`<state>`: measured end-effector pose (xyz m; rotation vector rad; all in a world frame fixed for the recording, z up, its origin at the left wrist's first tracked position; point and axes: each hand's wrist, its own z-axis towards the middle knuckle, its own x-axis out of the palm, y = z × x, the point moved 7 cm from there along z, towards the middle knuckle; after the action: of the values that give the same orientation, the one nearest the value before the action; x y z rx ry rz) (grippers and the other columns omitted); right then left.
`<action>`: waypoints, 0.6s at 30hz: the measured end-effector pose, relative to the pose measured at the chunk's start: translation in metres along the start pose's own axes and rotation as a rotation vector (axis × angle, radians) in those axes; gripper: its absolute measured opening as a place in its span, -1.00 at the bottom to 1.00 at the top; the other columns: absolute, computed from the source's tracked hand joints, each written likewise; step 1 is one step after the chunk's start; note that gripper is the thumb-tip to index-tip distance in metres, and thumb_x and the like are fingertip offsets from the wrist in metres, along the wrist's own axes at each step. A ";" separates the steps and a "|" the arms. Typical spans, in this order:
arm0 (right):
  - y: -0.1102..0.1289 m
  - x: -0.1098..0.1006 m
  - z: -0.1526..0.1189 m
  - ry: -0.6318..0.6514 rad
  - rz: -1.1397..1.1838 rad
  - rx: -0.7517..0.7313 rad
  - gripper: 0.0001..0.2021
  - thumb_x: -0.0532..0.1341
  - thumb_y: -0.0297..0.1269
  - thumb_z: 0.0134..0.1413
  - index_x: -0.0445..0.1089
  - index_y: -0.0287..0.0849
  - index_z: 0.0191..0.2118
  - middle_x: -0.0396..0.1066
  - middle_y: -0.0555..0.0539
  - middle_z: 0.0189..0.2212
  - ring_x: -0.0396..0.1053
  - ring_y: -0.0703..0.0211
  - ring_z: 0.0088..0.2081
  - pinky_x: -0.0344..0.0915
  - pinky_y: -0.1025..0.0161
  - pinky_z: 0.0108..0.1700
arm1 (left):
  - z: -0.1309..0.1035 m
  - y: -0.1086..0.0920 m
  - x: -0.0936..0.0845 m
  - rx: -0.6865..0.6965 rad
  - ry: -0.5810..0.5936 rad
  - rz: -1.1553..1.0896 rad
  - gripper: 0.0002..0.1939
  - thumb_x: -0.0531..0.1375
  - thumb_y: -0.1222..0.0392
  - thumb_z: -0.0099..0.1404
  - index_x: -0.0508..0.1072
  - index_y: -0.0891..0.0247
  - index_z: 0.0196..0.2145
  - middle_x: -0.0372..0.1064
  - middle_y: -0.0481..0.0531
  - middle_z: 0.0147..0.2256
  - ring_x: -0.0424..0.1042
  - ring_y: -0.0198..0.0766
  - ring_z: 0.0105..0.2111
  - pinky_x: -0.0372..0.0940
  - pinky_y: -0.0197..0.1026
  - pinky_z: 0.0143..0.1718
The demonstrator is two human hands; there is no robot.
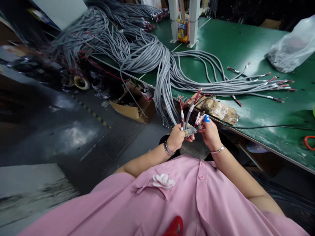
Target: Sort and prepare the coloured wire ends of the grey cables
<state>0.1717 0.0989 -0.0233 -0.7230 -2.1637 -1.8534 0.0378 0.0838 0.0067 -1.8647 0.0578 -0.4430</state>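
Grey cables [157, 59] with red-tipped wires, green table [246, 42], pink shirt [197, 196], blue fingertip cap [207, 118]

Yellow packet [183, 30] between white posts, printed lettering too blurred to read, no other text

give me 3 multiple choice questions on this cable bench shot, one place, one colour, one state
1. Where does the plastic bag lie?
A. far right of the table
B. on the floor
C. on the lap

2. What colour is the table?
A. white
B. green
C. red

3. What is the left hand doing?
A. hanging empty
B. resting flat on the table
C. gripping a cable end

Answers: 1 A, the bag sits on the top at the right edge. 2 B, bare top is green. 3 C, fingers close round the grey end, wires fanning up.
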 end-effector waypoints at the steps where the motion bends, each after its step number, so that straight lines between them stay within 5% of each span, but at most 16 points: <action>1: -0.003 0.005 0.001 0.049 0.044 0.065 -0.58 0.26 0.17 0.01 0.43 -0.16 -0.40 0.38 0.04 -0.56 0.21 0.34 -0.58 0.16 0.35 -0.53 | 0.000 0.001 0.000 0.000 -0.002 -0.002 -0.66 0.34 -0.02 0.06 0.45 0.36 -0.52 0.38 -0.01 -0.64 0.32 -0.39 -0.68 0.23 -0.35 -0.63; 7: -0.014 0.016 0.009 0.046 0.268 0.297 -0.59 0.31 0.14 -0.02 0.45 -0.19 -0.42 0.46 -0.02 -0.53 0.34 0.25 -0.54 0.33 0.27 -0.48 | 0.002 0.004 0.001 -0.007 -0.021 -0.001 -0.65 0.34 -0.03 0.05 0.44 0.36 -0.52 0.37 -0.01 -0.64 0.32 -0.39 -0.68 0.25 -0.34 -0.63; 13: -0.018 0.015 0.010 0.036 0.324 0.291 -0.65 0.33 0.07 -0.01 0.45 -0.16 -0.40 0.46 0.01 -0.53 0.29 0.29 -0.58 0.30 0.30 -0.52 | 0.004 0.006 0.003 -0.031 -0.020 0.029 -0.65 0.35 -0.02 0.04 0.44 0.35 -0.52 0.36 -0.02 -0.65 0.32 -0.40 -0.68 0.25 -0.35 -0.63; 18: -0.015 0.018 0.007 0.088 0.300 0.277 -0.51 0.22 0.28 -0.04 0.38 -0.12 -0.40 0.46 0.00 -0.45 0.32 0.27 -0.52 0.32 0.29 -0.45 | 0.000 0.003 0.002 -0.015 -0.011 0.014 -0.65 0.35 -0.03 0.04 0.44 0.35 -0.52 0.37 -0.01 -0.64 0.32 -0.38 -0.68 0.25 -0.33 -0.63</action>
<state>0.1496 0.1080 -0.0293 -0.8328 -2.0663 -1.3795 0.0401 0.0817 0.0044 -1.8802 0.0665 -0.4240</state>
